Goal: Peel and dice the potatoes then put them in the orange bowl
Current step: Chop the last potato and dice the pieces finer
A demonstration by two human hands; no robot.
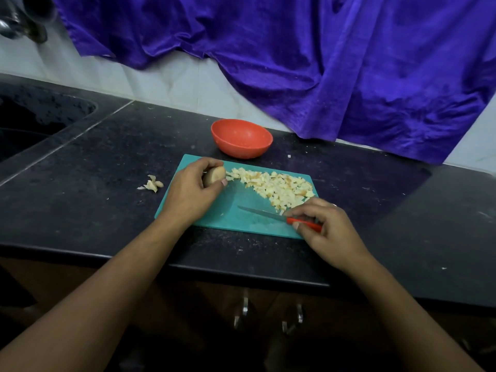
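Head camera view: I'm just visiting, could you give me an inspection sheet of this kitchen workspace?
Surface: dark stone counter, speckled with crumbs.
Job's things: teal cutting board holds diced potato; orange bowl behind it, no potato seen inside; knife lies on the board.
Clutter: peel scraps left of the board.
Hands: left hand grips a potato piece; right hand pinches the knife's red handle.
Cables: nothing seen.
Surroundings: purple cloth on the wall, sink and tap at left.

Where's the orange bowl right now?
In the head view, the orange bowl sits near the centre on the dark counter, just beyond the far edge of the teal cutting board.
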